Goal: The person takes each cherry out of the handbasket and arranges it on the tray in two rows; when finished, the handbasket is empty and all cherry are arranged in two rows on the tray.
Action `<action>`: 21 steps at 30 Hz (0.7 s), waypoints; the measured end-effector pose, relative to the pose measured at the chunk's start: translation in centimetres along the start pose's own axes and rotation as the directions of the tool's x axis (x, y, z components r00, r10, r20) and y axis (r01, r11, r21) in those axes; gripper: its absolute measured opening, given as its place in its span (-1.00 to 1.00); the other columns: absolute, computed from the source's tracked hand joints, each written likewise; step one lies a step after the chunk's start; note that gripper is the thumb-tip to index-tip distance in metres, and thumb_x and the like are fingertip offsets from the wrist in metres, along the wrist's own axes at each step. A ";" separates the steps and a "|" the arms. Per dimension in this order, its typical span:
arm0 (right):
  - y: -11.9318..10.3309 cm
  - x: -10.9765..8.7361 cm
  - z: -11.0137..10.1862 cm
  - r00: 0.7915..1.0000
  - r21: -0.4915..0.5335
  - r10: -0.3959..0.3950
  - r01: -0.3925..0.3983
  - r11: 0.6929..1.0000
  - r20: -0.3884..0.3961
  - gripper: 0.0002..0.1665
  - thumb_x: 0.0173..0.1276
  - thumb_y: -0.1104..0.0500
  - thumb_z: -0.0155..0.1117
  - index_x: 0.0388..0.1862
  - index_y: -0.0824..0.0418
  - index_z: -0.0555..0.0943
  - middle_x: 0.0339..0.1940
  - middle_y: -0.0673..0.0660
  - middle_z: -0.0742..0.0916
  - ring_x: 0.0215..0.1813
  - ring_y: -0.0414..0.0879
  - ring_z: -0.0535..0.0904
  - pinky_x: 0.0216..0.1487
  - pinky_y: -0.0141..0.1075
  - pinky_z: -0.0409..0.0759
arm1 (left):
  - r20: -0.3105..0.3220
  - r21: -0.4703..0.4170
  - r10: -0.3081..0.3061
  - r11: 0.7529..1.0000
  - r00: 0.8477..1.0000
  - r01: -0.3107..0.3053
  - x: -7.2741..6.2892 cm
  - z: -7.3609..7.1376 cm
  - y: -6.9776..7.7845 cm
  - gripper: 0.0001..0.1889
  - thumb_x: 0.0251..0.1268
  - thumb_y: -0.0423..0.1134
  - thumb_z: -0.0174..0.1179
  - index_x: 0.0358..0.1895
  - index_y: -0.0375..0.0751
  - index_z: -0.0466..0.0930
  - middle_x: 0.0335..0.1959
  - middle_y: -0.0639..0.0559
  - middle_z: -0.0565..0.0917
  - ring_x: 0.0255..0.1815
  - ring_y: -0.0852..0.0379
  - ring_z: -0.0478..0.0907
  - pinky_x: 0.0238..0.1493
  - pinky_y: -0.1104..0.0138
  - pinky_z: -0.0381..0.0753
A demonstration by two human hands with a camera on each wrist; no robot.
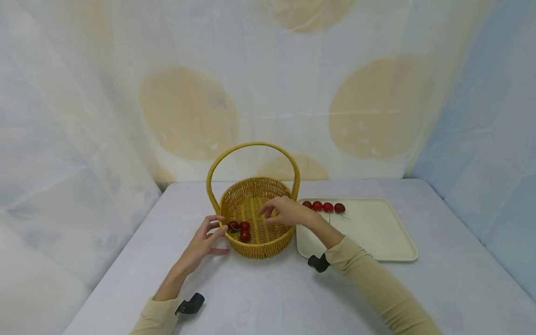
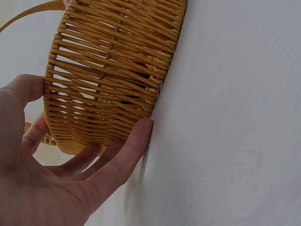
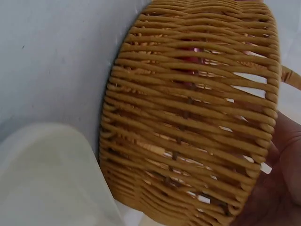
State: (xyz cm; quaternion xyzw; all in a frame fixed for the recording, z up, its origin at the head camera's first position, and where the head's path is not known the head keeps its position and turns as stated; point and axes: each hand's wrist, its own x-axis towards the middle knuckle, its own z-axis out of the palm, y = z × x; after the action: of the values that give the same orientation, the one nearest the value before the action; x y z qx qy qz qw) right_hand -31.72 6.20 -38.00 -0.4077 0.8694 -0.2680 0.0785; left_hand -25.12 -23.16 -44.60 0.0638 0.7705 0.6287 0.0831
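A yellow wicker basket [image 1: 259, 251] with a tall hoop handle stands on the table. Dark red cherries [image 1: 244, 236] lie inside it at the left. My left hand [image 1: 203, 242] holds the basket's left side; in the left wrist view its fingers [image 2: 127, 155] curve along the woven wall. Over the inside of the basket hangs my right hand [image 1: 286, 211], its fingers loosely bent, with no cherry visible in them. From the right wrist, the wicker wall [image 3: 188, 108] hides most of that hand. Several more cherries [image 1: 328, 207] sit in a row on a cream tray [image 1: 377, 232].
The tray stands right of the basket, close to its wall, under my right forearm. Black wrist cameras [image 1: 319, 263] sit at both cuffs. A pale cloth covers the table [image 1: 259, 298], and printed curtains [image 1: 276, 93] hang behind and at the sides.
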 end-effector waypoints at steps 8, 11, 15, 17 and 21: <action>0.7 1.7 1.8 1.000 0.066 0.003 -0.004 0.998 0.016 -0.61 0.35 0.08 0.34 0.10 0.22 0.63 -0.17 0.08 0.78 -0.03 -0.03 0.68 -0.02 -0.29 0.67 | -0.010 -0.002 -0.007 1.000 1.000 0.007 0.0 -0.1 0.0 -0.47 0.42 0.03 0.14 0.33 0.01 0.18 0.43 -0.16 0.18 0.38 -0.30 0.34 -0.14 -0.01 0.76; 0.7 2.3 2.3 0.999 0.090 0.022 -0.025 0.996 0.032 -0.60 0.36 0.08 0.33 0.11 0.23 0.63 -0.15 0.09 0.78 -0.02 -0.03 0.68 -0.03 -0.26 0.67 | -0.011 -0.005 -0.010 1.000 1.000 0.010 0.0 -0.2 -0.1 -0.47 0.42 0.03 0.14 0.33 0.02 0.18 0.43 -0.16 0.18 0.38 -0.31 0.34 -0.14 -0.01 0.76; 0.5 3.2 2.9 0.998 0.091 0.057 -0.060 0.994 0.036 -0.62 0.36 0.06 0.33 0.09 0.20 0.65 -0.18 0.09 0.78 -0.10 -0.07 0.67 -0.14 -0.31 0.66 | -0.007 -0.003 -0.010 1.000 1.000 0.010 0.0 -0.2 -0.2 -0.45 0.43 0.02 0.13 0.35 -0.01 0.16 0.44 -0.18 0.17 0.38 -0.32 0.34 -0.14 -0.01 0.76; 0.3 3.7 3.3 0.997 0.075 0.078 -0.080 0.994 0.025 -0.62 0.35 0.05 0.33 0.08 0.18 0.66 -0.19 0.08 0.78 -0.13 -0.10 0.65 -0.17 -0.35 0.64 | -0.006 -0.002 -0.010 1.000 1.000 0.010 0.0 -0.2 -0.2 -0.44 0.43 0.02 0.13 0.36 -0.03 0.16 0.44 -0.18 0.16 0.38 -0.32 0.34 -0.14 -0.02 0.76; 0.1 4.6 4.2 0.993 0.073 0.121 -0.121 0.990 -0.001 -0.63 0.34 0.02 0.35 0.06 0.15 0.67 -0.14 0.10 0.78 -0.13 -0.12 0.67 -0.19 -0.37 0.65 | -0.007 0.000 -0.012 1.000 1.000 0.012 0.0 -0.2 -0.1 -0.44 0.43 0.03 0.13 0.36 -0.03 0.15 0.44 -0.17 0.16 0.38 -0.32 0.34 -0.14 -0.02 0.76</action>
State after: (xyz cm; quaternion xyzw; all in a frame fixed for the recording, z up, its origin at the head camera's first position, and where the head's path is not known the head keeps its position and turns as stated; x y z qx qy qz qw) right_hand -33.30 1.14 -41.27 -0.3503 0.8823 -0.2953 0.1072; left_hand -25.16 -23.35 -44.68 0.0572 0.7713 0.6283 0.0842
